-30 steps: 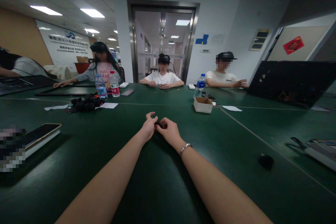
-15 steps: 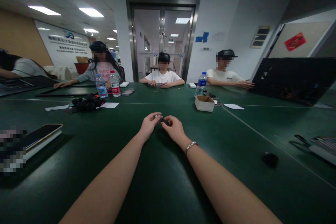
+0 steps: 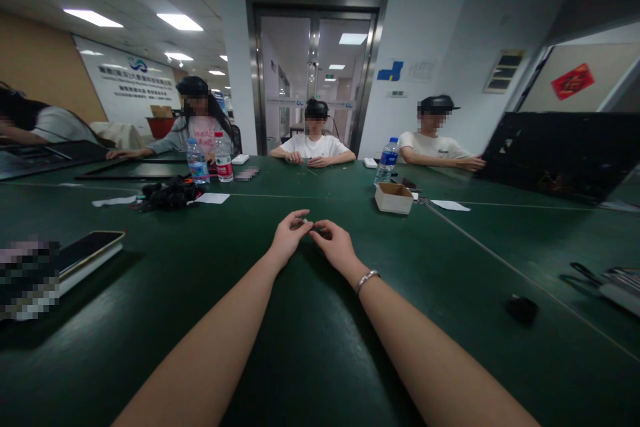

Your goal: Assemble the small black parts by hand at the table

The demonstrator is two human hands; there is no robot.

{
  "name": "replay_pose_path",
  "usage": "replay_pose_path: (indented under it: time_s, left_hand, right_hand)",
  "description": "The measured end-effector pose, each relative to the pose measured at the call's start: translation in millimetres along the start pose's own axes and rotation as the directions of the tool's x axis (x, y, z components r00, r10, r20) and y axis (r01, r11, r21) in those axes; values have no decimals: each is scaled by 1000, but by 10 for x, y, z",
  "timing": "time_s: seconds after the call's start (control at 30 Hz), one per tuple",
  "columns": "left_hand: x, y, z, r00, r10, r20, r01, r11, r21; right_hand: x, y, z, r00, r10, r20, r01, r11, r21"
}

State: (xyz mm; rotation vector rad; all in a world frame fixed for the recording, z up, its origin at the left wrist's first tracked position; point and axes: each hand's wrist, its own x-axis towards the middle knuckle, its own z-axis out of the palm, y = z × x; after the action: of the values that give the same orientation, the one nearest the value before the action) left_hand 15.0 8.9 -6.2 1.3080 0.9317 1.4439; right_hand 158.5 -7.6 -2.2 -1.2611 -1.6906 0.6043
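Observation:
Above the green table (image 3: 300, 347), my left hand (image 3: 290, 237) and my right hand (image 3: 336, 244) meet at their fingertips. Between thumb and finger, my right hand pinches a small dark piece (image 3: 315, 229), too small to name. The left thumb and fingers are closed at the near end of that piece, where a tiny light spot shows; whether it is a separate thing I cannot tell. A silver bracelet (image 3: 367, 281) circles my right wrist.
Beyond my hands stand an open cardboard box (image 3: 394, 199), water bottles (image 3: 388, 163) and a black cable bundle (image 3: 170, 193). A phone (image 3: 90, 250) lies on a white box at left. At right are a black object (image 3: 522, 309) and a large dark panel (image 3: 560, 153). Several people sit around.
My left fingers have shifted slightly over the small piece, covering more of it. My right hand keeps its pinch. The whole view has moved a little.

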Motion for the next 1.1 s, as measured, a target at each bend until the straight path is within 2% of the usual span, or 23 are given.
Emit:
replay_pose_path:
  time_s: [0.17,0.27,0.4,0.5,0.7,0.97,1.1]
  left_hand:
    - [-14,22,15,1000,7,-1,-7,999,40]
    - [-18,42,27,999,-37,25,36,999,39]
    - [-28,61,33,997,-77,1,77,995,58]
    - [-45,91,39,997,-78,-18,79,994,80]
    - [-64,167,47,998,-51,-41,58,979,196]
    - [4,101,-20,998,8,-59,8,964,267]
    - [21,93,-30,997,-19,-69,36,968,250]
  right_hand:
    - [22,41,13,999,43,-5,-43,997,63]
    - [41,64,21,996,84,1,-83,986,142]
    - [63,65,24,991,135,3,-130,952,275]
    - [75,69,18,988,156,7,-148,917,370]
    - [87,92,-33,983,179,-34,-148,894,423]
    - [90,106,-147,974,221,55,-209,769,604]
    - [98,132,-167,970,224,93,-233,748,621]
